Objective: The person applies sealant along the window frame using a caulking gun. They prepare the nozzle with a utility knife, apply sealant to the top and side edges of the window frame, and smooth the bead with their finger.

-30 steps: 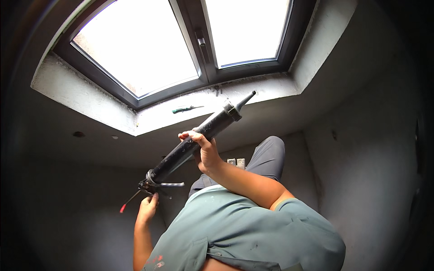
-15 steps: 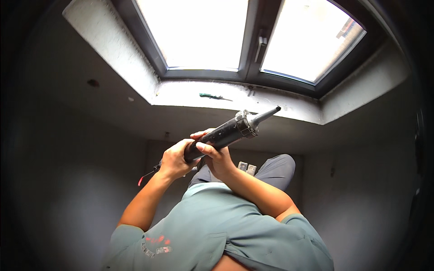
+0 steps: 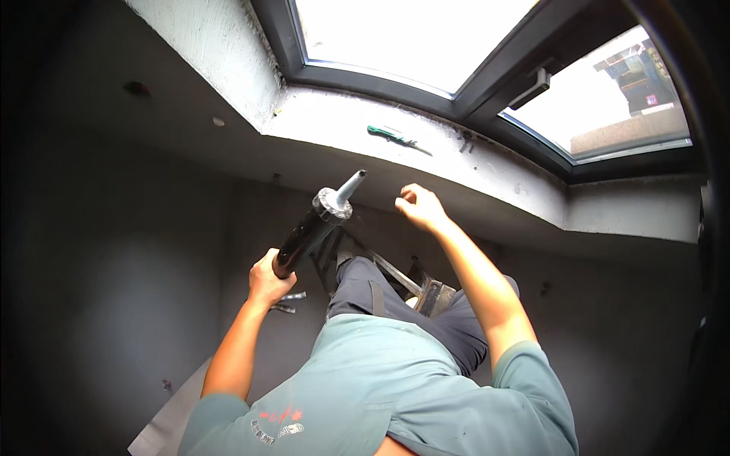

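My left hand [image 3: 270, 283] is wrapped round the rear of a black caulking gun [image 3: 304, 237], whose grey nozzle [image 3: 350, 186] tilts up and to the right toward the window sill. Apart from the gun, my right hand [image 3: 423, 207] is raised just below the sill's front edge. Its fingers are loosely curled with a gap at the thumb, and nothing shows in them. Beyond it, a green-handled utility knife [image 3: 398, 138] lies on the pale sill [image 3: 327, 114], its tip pointing right.
A dark-framed window [image 3: 487, 83] with a handle [image 3: 532, 90] rises behind the sill. Rough plastered reveals [image 3: 217, 57] flank it. Below me, beside my legs, are ladder parts [image 3: 435, 298] with a worn step. Grey walls stand on both sides.
My right hand has let go of the caulking gun and moved right and up toward the sill. The gun, now in my left hand alone, has swung left and points more steeply upward. The view has tilted.
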The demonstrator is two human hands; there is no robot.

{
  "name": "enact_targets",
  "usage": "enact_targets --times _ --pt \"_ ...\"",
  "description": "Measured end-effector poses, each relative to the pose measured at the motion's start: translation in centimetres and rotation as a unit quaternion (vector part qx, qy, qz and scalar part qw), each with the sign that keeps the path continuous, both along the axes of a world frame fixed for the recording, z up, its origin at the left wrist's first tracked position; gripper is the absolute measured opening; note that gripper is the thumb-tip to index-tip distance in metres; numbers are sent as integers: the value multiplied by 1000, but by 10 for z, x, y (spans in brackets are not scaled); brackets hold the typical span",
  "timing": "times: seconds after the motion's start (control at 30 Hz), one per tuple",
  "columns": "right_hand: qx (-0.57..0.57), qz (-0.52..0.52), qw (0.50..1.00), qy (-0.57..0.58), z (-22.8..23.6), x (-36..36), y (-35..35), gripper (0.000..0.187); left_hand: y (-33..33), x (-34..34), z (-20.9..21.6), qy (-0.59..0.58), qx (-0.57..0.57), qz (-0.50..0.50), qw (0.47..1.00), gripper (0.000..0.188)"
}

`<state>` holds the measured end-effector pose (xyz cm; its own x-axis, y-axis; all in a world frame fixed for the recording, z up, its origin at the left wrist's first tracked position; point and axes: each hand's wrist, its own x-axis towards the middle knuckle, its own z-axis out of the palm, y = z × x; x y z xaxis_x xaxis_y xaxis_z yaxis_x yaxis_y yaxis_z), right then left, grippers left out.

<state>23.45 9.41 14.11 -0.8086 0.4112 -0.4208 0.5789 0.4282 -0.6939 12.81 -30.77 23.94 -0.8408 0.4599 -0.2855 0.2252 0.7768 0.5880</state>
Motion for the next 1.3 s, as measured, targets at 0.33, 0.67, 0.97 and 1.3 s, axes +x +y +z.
enact_targets --times 0.33,0.67,0.97,1.3 --pt "-37 -226 972 -48 -60 -181 102 44 -37 1 -44 -126 -64 90 986 36" --pt "283 -176 934 -128 -80 -148 185 37 -11 -8 -47 -165 -66 83 981 41" --pt "39 -356 930 86 -79 -85 160 35 -12 -49 -53 -187 -109 21 976 44" --pt "101 -290 950 51 -60 20 106 31 8 -51 -36 -186 -109 -51 975 41"
